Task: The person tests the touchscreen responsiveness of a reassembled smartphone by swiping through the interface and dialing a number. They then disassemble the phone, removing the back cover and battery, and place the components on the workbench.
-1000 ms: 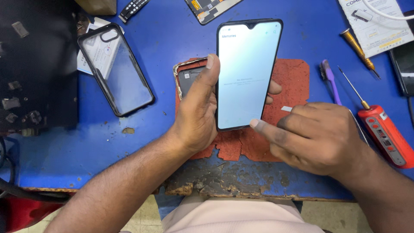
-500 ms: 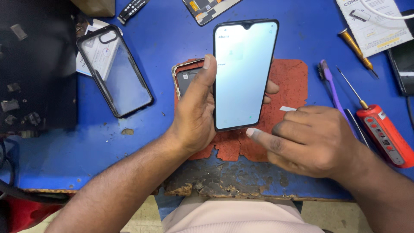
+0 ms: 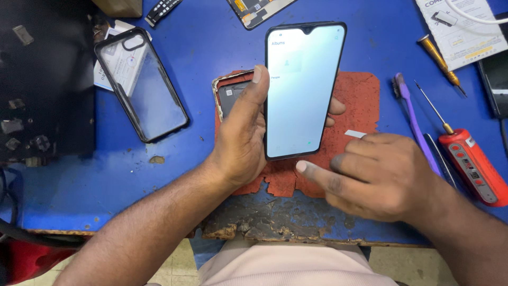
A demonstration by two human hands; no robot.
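Screen: phone now shows an albums page, so your taps register.
Left hand: grips phone.
Right hand: forefinger out, backed off toward 6 o'clock.

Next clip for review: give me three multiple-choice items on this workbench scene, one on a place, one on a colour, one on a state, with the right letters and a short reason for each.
1. Where does the clear phone case with the black rim lie?
A. on the blue bench, at the left of the picture, beyond the left hand
B. on the red mat
C. under the red-handled screwdriver

2. What colour is the worn, torn-edged mat under the hands?
A. green
B. red
C. white

3. What state is the black-framed smartphone in?
A. screen dark
B. screen lit
C. lying face down

Answers:
1 A, the case rests on the blue bench top, apart from the mat.
2 B, red shows around the phone.
3 B, the left hand holds it up with a pale glowing display, the right hand pointing a finger by its lower edge.
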